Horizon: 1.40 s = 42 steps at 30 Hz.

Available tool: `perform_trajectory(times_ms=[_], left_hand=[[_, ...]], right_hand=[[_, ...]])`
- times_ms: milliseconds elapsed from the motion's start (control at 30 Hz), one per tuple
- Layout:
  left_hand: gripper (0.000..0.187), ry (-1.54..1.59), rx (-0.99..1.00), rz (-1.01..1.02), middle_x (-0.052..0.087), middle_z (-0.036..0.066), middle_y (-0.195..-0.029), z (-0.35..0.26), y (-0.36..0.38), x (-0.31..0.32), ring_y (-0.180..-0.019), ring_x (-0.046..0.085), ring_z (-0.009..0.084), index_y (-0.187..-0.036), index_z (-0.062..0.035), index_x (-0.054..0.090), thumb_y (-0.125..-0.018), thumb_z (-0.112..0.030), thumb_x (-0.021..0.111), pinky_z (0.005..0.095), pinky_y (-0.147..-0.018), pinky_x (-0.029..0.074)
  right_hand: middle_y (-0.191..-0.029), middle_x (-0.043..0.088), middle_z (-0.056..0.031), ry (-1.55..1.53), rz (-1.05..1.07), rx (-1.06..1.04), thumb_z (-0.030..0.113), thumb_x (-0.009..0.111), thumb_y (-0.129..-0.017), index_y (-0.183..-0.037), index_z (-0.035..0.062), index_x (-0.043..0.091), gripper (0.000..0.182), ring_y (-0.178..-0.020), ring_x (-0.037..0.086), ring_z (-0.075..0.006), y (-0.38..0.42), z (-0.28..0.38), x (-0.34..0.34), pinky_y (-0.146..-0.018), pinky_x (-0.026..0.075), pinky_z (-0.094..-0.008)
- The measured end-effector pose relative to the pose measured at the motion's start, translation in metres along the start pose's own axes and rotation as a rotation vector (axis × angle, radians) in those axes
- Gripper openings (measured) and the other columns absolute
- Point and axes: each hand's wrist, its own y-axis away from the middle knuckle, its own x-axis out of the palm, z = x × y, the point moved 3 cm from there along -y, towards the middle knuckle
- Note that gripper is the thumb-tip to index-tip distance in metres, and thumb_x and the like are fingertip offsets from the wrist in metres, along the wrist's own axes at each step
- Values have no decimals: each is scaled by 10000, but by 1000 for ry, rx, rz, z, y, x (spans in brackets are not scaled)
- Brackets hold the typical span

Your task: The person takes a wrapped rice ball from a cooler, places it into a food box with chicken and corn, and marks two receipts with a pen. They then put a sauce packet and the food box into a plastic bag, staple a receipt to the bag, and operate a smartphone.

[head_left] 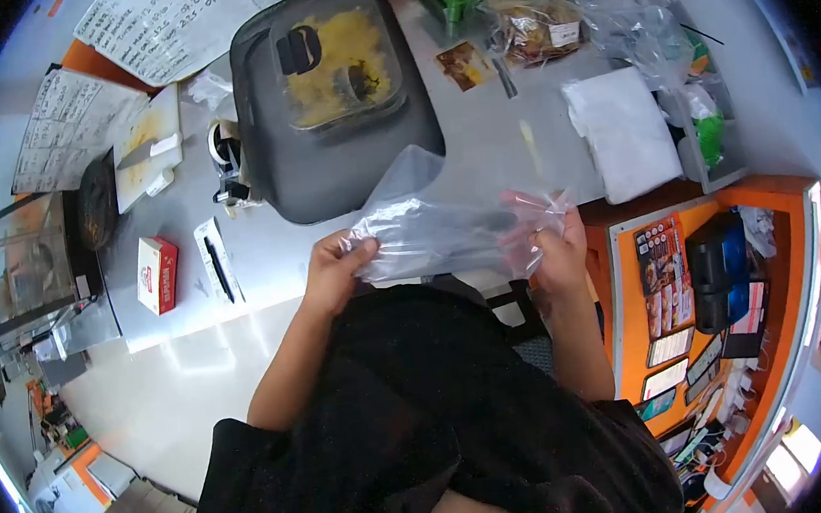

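A clear plastic bag [438,238] is stretched between my two hands, in front of my body at the table's near edge. My left hand [337,268] pinches its left end between thumb and fingers. The right end is bunched up in my right hand [558,250], with the fingers closed on it. Behind the bag lies a large dark grey tray [277,151]. On that tray stands a clear lidded container [342,59] with yellow crumbly contents. The bag's upper corner overlaps the tray's near edge from this viewpoint.
Left on the table are a red and white box [158,274], a black pen [217,269], a tape dispenser [227,165] and a knife [147,152] on a cutting board [163,112]. At right lie white folded sheets [623,134] and several plastic bags [639,36]. An orange shelf [627,317] holds phones.
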Motion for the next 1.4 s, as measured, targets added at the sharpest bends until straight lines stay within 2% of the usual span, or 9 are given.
perform_trajectory(times_ms=[67, 200, 233, 367, 567, 700, 900, 1133, 1400], left_hand=[[134, -777, 278, -112, 723, 149, -1098, -20, 18, -4, -993, 694, 255, -1002, 3, 722, -874, -4, 684, 347, -877, 529], [225, -845, 530, -400, 709, 187, -1098, -43, 52, 0, -848, 663, 231, -1029, 20, 723, -826, 78, 644, 303, -766, 509], [162, -812, 482, -505, 714, 153, -1053, -51, 61, 1, -785, 627, 183, -960, 21, 728, -828, 80, 654, 266, -712, 484], [93, -533, -95, -488, 684, 40, -682, -42, 83, -40, -648, 590, 67, -807, 41, 741, -852, -41, 747, 233, -607, 467], [149, -409, 18, -243, 740, 100, -851, -29, 89, -25, -712, 666, 120, -1006, 59, 715, -911, -55, 707, 257, -665, 541], [150, -592, -21, -121, 733, 64, -823, -23, 97, -28, -749, 646, 92, -982, 20, 745, -888, -96, 750, 250, -690, 512], [140, -613, -1, -178, 689, 43, -737, -3, 136, -88, -670, 574, 78, -914, 14, 751, -874, -120, 766, 254, -619, 457], [136, -261, -15, -343, 726, 66, -828, 20, 175, -131, -752, 660, 102, -970, 49, 723, -895, -63, 738, 245, -712, 530], [120, -323, 116, 147, 726, 53, -855, 40, 135, -171, -767, 654, 104, -972, 26, 718, -903, -71, 728, 245, -723, 513]], right_hand=[[-1284, 579, -260, 118, 61, 90, -115, 431, -802, -1333, 57, 290, 576, -864, 724, -343, -5, -10, 7, -643, 641, -406], [-1284, 560, -233, 402, 283, 302, -67, 466, -855, -1403, 57, 207, 619, -949, 707, -358, -8, -51, 19, -734, 612, -407], [-1281, 556, -230, 464, 351, 330, -51, 486, -868, -1421, 60, 185, 639, -980, 699, -368, -9, -63, 21, -782, 602, -422], [-1213, 585, -218, 1052, 4, -446, 79, 655, -858, -1351, 71, 362, 574, -1003, 667, -376, -9, -64, 52, -880, 511, -474], [-924, 665, -167, 1274, -331, -652, 150, 680, -860, -937, 31, 689, 142, -920, 624, -391, -99, -19, 40, -804, 484, -476], [-1065, 665, -137, 1891, -318, -826, 130, 594, -858, -988, 44, 717, 199, -1000, 634, -335, -222, -4, 6, -841, 526, -465], [-1103, 663, -70, 2357, -154, -747, 138, 593, -819, -936, 92, 745, 198, -1038, 621, -265, -266, 4, 5, -862, 519, -454], [-1062, 686, -107, 1976, -340, -913, 143, 612, -878, -954, 92, 752, 168, -978, 647, -294, -220, 39, 16, -806, 530, -431], [-842, 691, -122, 1497, -800, -590, 206, 675, -919, -1051, 46, 727, 214, -737, 635, -236, 82, 111, -2, -702, 500, -355]])
